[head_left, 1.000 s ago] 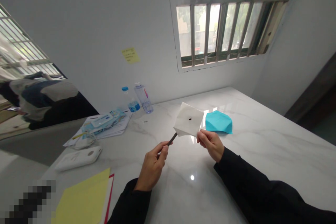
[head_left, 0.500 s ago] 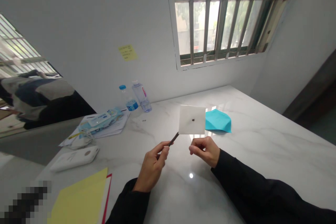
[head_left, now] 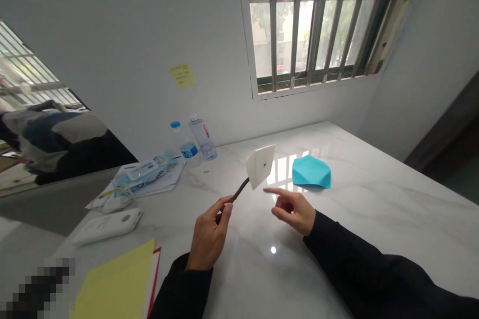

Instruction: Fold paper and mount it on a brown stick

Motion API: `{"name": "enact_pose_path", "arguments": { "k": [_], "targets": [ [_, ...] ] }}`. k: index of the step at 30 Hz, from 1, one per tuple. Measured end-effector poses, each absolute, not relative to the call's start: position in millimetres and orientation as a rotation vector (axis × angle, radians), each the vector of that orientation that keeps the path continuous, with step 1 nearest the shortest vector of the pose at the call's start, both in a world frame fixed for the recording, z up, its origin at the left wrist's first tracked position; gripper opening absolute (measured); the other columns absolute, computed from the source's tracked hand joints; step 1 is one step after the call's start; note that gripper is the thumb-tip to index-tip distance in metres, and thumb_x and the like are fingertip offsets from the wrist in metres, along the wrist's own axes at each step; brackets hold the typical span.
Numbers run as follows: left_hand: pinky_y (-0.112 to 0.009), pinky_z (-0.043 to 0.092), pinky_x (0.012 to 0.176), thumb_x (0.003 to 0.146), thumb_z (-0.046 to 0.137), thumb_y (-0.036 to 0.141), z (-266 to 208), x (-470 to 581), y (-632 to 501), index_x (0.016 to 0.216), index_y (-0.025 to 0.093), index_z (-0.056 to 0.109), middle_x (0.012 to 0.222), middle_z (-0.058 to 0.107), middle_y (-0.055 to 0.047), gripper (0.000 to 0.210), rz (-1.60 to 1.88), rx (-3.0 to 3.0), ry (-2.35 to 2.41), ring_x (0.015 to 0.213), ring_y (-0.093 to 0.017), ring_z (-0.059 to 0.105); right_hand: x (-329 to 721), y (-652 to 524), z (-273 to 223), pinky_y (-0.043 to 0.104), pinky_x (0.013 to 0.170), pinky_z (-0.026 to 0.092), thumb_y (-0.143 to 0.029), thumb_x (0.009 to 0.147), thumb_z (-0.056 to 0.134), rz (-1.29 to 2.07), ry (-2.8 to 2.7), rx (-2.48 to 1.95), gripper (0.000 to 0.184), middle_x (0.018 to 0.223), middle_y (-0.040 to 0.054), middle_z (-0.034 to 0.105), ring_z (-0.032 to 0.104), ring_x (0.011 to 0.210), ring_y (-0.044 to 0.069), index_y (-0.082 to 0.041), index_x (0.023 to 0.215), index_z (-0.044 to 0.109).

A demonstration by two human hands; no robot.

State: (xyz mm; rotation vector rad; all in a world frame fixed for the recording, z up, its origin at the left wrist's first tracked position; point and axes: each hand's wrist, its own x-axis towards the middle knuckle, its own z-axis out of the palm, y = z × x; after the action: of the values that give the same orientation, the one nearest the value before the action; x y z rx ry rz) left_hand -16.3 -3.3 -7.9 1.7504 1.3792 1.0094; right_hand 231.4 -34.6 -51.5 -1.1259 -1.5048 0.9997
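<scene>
My left hand (head_left: 209, 239) is closed around the lower part of a thin dark stick (head_left: 241, 189). At the stick's upper end is a white square plate (head_left: 258, 165) with a small dark spot, held above the table and tilted; how it joins the stick is hidden. My right hand (head_left: 295, 210) holds nothing. Its index finger points left toward the plate's lower edge without touching it, while the other fingers are curled. A folded turquoise paper (head_left: 311, 173) lies on the table beyond my right hand.
Two plastic bottles (head_left: 202, 138) stand by the wall. To the left lie papers with a blue-and-white pack (head_left: 147, 172), a white device (head_left: 108, 225) and a yellow folder (head_left: 116, 284). The marble-patterned table (head_left: 377, 199) runs beneath a barred window (head_left: 318, 25).
My left hand has moved slightly left and down, and the white plate has turned from facing me to a slanted angle. My right index finger has stretched out from a curled hand.
</scene>
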Motion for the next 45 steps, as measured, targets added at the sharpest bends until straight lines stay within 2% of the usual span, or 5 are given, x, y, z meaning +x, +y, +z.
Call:
{"name": "enact_pose_path", "arguments": {
  "k": [5,14,29,35,45],
  "targets": [
    [-0.020,0.021,0.043,0.086,0.072,0.050,2,-19,1,0.112,0.019,0.072,0.066,0.042,0.007,0.041,1.218,1.176,1.026,0.047,-0.006,0.031,220,-43,-54,0.023,0.047,0.026,-0.018,0.084,0.063,1.037,-1.654,-1.128,0.020,0.048,-0.0056,0.046,0.035,0.045,0.007,-0.015,0.090,0.082],
    [-0.021,0.041,0.058,0.088,0.076,0.031,-10,2,-12,0.110,0.017,0.070,0.072,0.047,0.005,0.026,1.175,0.604,0.574,0.057,-0.006,0.040,187,-60,-64,0.020,0.054,0.042,-0.035,0.082,0.074,1.282,-1.611,-1.041,0.049,0.112,0.0075,0.075,0.057,0.063,0.009,-0.023,0.130,0.070],
    [-0.026,0.051,0.076,0.090,0.074,0.044,-43,31,-36,0.115,0.022,0.070,0.082,0.063,0.000,0.033,1.086,0.568,0.643,0.079,-0.014,0.061,174,-69,-82,0.021,0.050,0.032,-0.031,0.079,0.075,1.251,-1.754,-1.221,0.015,0.055,-0.0024,0.062,0.052,0.050,0.011,-0.017,0.075,0.074],
    [-0.036,0.053,0.092,0.083,0.079,0.049,-58,28,-31,0.123,0.020,0.072,0.122,0.071,-0.012,0.049,0.970,0.970,0.855,0.107,-0.026,0.067,192,-49,-83,0.024,0.056,0.032,-0.036,0.094,0.058,0.852,-1.722,-1.369,0.024,0.059,-0.0028,0.058,0.052,0.055,0.013,-0.018,0.084,0.070],
    [-0.031,0.056,0.071,0.080,0.079,0.049,-56,28,-34,0.117,0.018,0.074,0.108,0.074,-0.011,0.048,0.973,1.311,1.062,0.084,-0.022,0.070,205,-39,-78,0.023,0.054,0.033,-0.039,0.095,0.058,0.869,-1.788,-1.394,0.028,0.058,-0.0014,0.062,0.055,0.054,0.013,-0.017,0.084,0.073]
  ]
}}
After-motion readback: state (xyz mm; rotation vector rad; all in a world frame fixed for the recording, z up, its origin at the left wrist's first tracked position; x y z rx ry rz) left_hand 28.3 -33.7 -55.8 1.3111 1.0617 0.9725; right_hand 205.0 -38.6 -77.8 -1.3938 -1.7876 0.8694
